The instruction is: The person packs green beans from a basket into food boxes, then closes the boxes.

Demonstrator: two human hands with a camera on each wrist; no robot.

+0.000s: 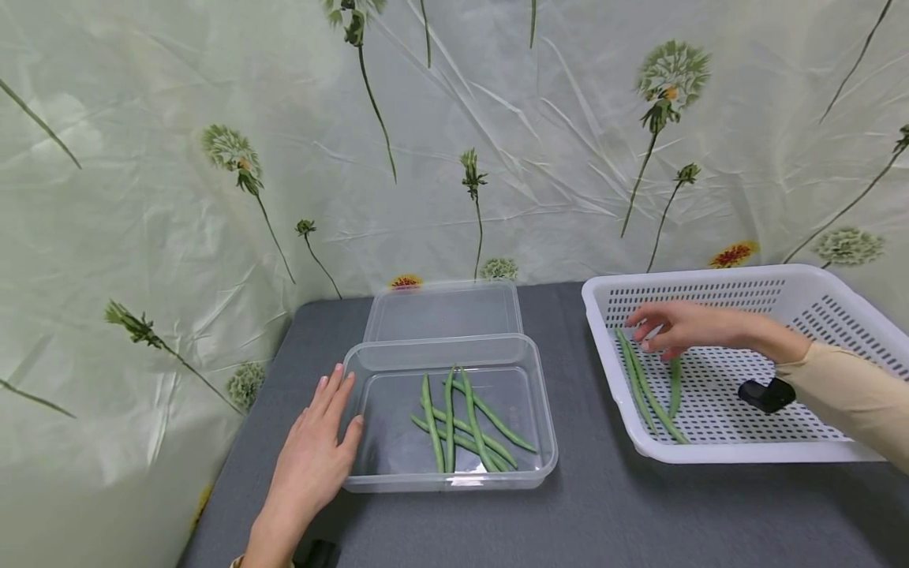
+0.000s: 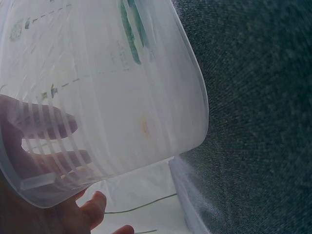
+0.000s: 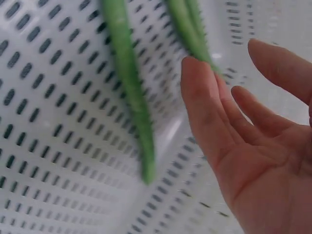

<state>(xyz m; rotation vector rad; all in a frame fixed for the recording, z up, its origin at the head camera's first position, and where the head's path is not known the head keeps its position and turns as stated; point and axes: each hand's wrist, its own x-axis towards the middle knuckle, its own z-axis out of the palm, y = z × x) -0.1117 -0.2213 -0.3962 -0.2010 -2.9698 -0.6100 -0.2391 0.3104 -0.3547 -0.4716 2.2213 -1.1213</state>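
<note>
My left hand (image 1: pixel 316 450) rests against the left wall of a clear plastic container (image 1: pixel 447 483), its fingers straight along the rim. Several green beans (image 1: pixel 450 422) lie loosely crossed on the container's floor. Over a white perforated basket (image 1: pixel 618 394) at the right, my right hand (image 1: pixel 685 327) hovers with loosely bent fingers and nothing between them. A few green beans (image 1: pixel 642 386) lie in the basket's left part, below that hand. In the right wrist view, the thumb stands apart from the fingers (image 3: pixel 200 92), and one bean (image 3: pixel 129 83) lies away from them.
Behind the container a clear flat lid (image 1: pixel 447 308) lies on the grey cloth-covered table (image 1: pixel 575 513). A pale sheet with printed flowers (image 1: pixel 426 205) hangs along the back and left. Black wrist cameras (image 1: pixel 767 394) sit on both wrists.
</note>
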